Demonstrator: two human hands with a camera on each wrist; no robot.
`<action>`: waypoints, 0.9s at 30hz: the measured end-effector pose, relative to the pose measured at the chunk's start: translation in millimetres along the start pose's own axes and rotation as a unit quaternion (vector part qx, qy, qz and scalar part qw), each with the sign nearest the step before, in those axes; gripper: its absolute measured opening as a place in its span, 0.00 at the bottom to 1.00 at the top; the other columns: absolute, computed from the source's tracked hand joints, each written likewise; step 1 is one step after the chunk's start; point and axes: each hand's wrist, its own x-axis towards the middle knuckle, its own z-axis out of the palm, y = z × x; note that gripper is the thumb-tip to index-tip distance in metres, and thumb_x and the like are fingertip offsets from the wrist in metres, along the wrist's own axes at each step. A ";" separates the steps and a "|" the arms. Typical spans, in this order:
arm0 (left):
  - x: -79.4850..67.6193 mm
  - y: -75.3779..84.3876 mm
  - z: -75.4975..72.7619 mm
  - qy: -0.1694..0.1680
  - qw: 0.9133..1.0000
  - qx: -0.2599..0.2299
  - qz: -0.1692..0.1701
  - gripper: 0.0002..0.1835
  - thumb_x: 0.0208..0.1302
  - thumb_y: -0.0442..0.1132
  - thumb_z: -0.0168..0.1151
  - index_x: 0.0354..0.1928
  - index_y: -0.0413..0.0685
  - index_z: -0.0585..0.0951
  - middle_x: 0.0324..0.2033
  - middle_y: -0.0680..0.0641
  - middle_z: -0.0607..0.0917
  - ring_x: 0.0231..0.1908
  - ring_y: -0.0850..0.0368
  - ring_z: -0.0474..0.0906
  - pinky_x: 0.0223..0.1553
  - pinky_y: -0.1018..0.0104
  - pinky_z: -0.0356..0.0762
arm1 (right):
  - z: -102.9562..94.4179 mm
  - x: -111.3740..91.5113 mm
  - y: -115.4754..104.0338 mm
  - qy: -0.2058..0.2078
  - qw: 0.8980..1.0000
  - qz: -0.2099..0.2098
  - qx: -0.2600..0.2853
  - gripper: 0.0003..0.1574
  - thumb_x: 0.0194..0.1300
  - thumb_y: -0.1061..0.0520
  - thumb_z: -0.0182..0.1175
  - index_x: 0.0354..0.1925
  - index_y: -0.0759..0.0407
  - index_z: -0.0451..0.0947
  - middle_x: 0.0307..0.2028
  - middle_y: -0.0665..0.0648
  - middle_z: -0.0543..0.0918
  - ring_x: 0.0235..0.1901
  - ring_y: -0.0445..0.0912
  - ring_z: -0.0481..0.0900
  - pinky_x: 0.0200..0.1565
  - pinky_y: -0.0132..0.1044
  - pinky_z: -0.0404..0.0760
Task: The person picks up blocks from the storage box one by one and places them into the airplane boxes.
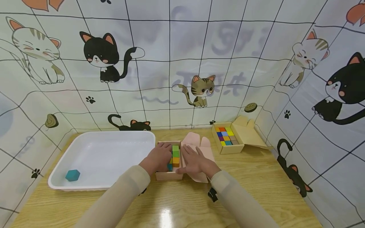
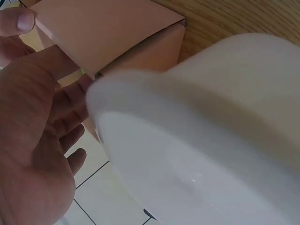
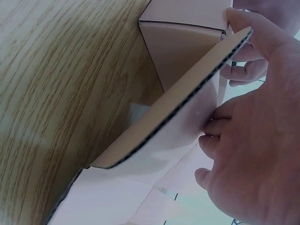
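Note:
A pink cardboard box (image 1: pixel 169 176) stands in front of me with its lid (image 1: pixel 203 145) folded out to the right. Green cubes (image 1: pixel 175 151) and orange cubes (image 1: pixel 176 162) line its right side, with part of a teal cube (image 1: pixel 169 167) beside them. My left hand (image 1: pixel 161 155) reaches over the left half of the box, covering what lies below; its thumb goes inside, where the tip is hidden. My right hand (image 1: pixel 196 161) rests spread on the lid, thumb at the box's right edge. In the right wrist view, its fingers (image 3: pixel 220 127) lie against the pale flap.
To the left, a white tray (image 1: pixel 108 185) holds one teal block (image 1: pixel 72 175); its rim is close to the box. Further back on the right stands a second open box (image 1: pixel 232 149) with several coloured cubes. A cat-print sheet (image 1: pixel 171 72) surrounds the wooden table (image 1: pixel 242 177).

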 end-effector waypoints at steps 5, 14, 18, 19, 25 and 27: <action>-4.0 -3.3 -3.1 0.018 0.999 -0.024 0.014 0.17 0.49 0.55 0.75 0.32 0.51 0.87 0.55 0.51 0.78 0.66 0.52 0.64 0.74 0.55 0.57 | 0.4 0.9 -1.0 -0.002 1.000 -0.002 -0.002 0.64 0.63 0.27 0.52 0.77 0.60 0.36 0.79 0.57 0.40 0.79 0.51 0.38 0.76 0.59 0.36; -26.0 -51.1 -30.7 0.112 0.988 -0.105 0.001 0.13 0.53 0.53 0.73 0.34 0.54 0.86 0.56 0.48 0.78 0.72 0.44 0.57 0.75 0.46 0.53 | 0.1 -0.6 -0.8 -0.001 1.000 0.005 0.004 0.64 0.62 0.28 0.54 0.77 0.59 0.36 0.79 0.57 0.40 0.79 0.50 0.37 0.77 0.58 0.34; -49.1 -88.2 -33.7 0.138 0.984 -0.105 -0.038 0.12 0.53 0.49 0.74 0.36 0.52 0.86 0.56 0.44 0.78 0.72 0.40 0.58 0.74 0.42 0.54 | 1.2 -1.7 -0.7 0.003 1.000 0.002 0.010 0.64 0.62 0.29 0.55 0.77 0.58 0.36 0.79 0.56 0.41 0.79 0.50 0.37 0.77 0.58 0.34; -55.8 -98.0 -31.6 0.140 0.984 -0.103 -0.049 0.12 0.52 0.48 0.74 0.36 0.52 0.86 0.56 0.44 0.78 0.72 0.40 0.57 0.73 0.41 0.54 | 1.5 -1.9 -0.8 0.004 1.000 -0.001 0.011 0.64 0.62 0.29 0.55 0.77 0.59 0.36 0.79 0.56 0.41 0.79 0.51 0.37 0.77 0.58 0.34; -102.3 -147.9 -6.4 0.119 0.984 -0.074 -0.108 0.10 0.50 0.42 0.76 0.33 0.50 0.85 0.54 0.40 0.78 0.69 0.35 0.58 0.70 0.36 0.56 | 1.3 -3.4 -1.3 0.007 1.000 -0.003 0.011 0.65 0.61 0.28 0.56 0.77 0.59 0.37 0.79 0.58 0.40 0.79 0.51 0.38 0.77 0.58 0.35; -118.2 -160.4 4.4 0.108 0.983 -0.070 -0.128 0.10 0.49 0.41 0.76 0.32 0.50 0.85 0.53 0.38 0.79 0.68 0.33 0.58 0.69 0.34 0.56 | 1.2 -3.2 -0.8 0.005 1.000 -0.002 0.010 0.65 0.61 0.28 0.55 0.77 0.59 0.36 0.79 0.57 0.39 0.79 0.50 0.38 0.77 0.58 0.34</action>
